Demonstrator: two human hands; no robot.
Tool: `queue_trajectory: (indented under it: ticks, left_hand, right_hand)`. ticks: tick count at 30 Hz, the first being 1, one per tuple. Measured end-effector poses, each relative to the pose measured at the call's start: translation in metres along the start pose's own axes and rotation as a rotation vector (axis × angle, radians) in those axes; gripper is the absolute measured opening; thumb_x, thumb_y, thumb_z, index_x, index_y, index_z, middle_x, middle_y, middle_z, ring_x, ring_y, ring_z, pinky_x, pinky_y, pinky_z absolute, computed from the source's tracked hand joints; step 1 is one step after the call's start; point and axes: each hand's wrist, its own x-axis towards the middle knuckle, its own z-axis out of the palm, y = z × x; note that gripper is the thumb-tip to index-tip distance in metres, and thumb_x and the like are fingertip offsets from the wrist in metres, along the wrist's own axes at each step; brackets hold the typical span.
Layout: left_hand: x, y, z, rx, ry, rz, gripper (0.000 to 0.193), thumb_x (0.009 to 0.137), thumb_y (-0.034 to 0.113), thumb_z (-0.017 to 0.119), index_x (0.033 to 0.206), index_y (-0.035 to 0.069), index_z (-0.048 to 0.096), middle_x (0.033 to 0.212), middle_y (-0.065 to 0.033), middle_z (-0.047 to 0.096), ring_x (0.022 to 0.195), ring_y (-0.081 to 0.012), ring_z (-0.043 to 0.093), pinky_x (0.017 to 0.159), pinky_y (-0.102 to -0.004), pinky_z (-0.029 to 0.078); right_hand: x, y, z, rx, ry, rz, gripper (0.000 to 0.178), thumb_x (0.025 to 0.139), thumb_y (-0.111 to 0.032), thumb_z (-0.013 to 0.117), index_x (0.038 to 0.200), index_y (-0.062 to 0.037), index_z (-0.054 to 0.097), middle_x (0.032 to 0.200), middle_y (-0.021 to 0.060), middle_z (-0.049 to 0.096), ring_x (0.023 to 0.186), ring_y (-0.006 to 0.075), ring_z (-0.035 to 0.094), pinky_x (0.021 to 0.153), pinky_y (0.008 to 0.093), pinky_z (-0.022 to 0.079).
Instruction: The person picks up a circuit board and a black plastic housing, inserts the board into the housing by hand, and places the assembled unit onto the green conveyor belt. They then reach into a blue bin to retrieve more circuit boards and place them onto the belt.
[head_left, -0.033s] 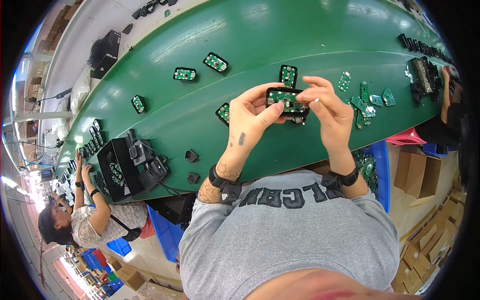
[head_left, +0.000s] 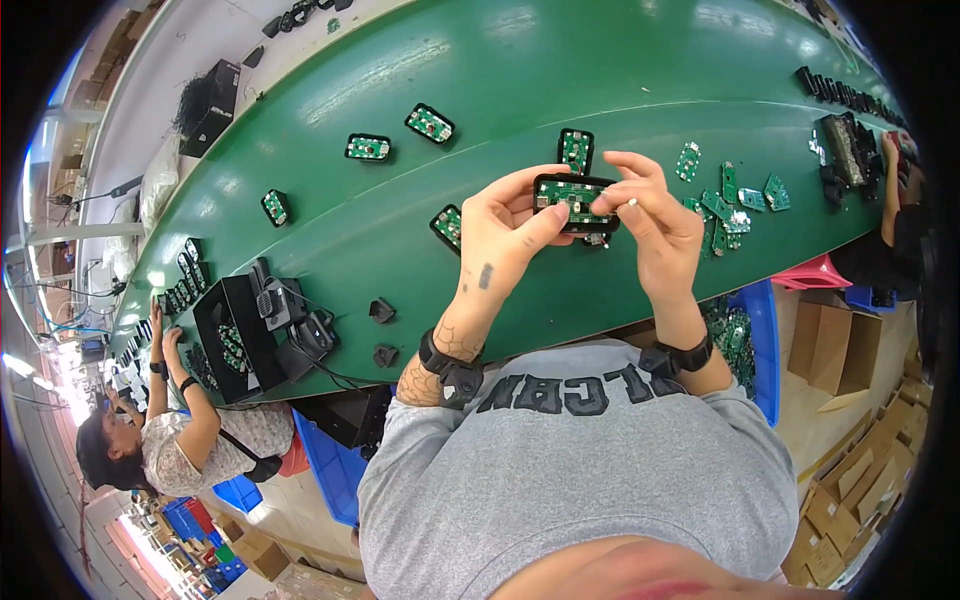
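My left hand (head_left: 510, 222) grips a black plastic housing (head_left: 612, 226) with a green circuit board (head_left: 575, 195) set in it, thumb on the board's lower edge. At the right end of that board, my right hand (head_left: 655, 205) has its fingers pinched together. A small white piece (head_left: 632, 203) shows between its thumb and finger; the rest of it is too small to make out. Just beyond the hands lies another housing with a board (head_left: 575, 150). One more housed board (head_left: 447, 228) sits beside my left hand, and part of another is hidden beneath the held one.
Loose green boards (head_left: 728, 210) lie in a pile to the right on the green table (head_left: 520, 90). Farther left are housed boards (head_left: 430, 123) and a black bin (head_left: 235, 340). Two black pieces (head_left: 382, 311) rest near the front edge. A co-worker (head_left: 200, 440) works at the left.
My right hand has shifted very slightly left along the board. My left hand still grips the housing in almost the same place.
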Motion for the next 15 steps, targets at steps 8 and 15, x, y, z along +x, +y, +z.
queue_trajectory:
  ticks: [8,15]
  left_hand:
    - [-0.006,-0.006,0.012,0.255,0.103,0.222,0.041,0.08,0.0,0.068,0.121,-0.004,0.061,0.097,-0.0097,0.069,0.081,-0.0125,0.069,0.071,-0.0248,0.059]
    - [-0.006,-0.006,0.014,0.564,0.134,0.387,0.046,0.072,0.002,0.073,0.117,0.0,0.064,0.089,-0.0118,0.071,0.074,-0.0134,0.071,0.067,-0.0265,0.06]
  right_hand:
    - [0.007,-0.025,0.003,-0.634,-0.118,-0.197,0.004,0.081,-0.008,0.064,0.083,-0.0065,0.067,0.101,0.008,0.061,0.122,0.0344,0.046,0.105,0.0494,0.031]
    - [0.011,-0.031,0.0,-0.805,-0.136,-0.21,0.006,0.07,-0.005,0.066,0.075,-0.0065,0.063,0.115,0.0082,0.057,0.129,0.0374,0.042,0.103,0.049,0.034]
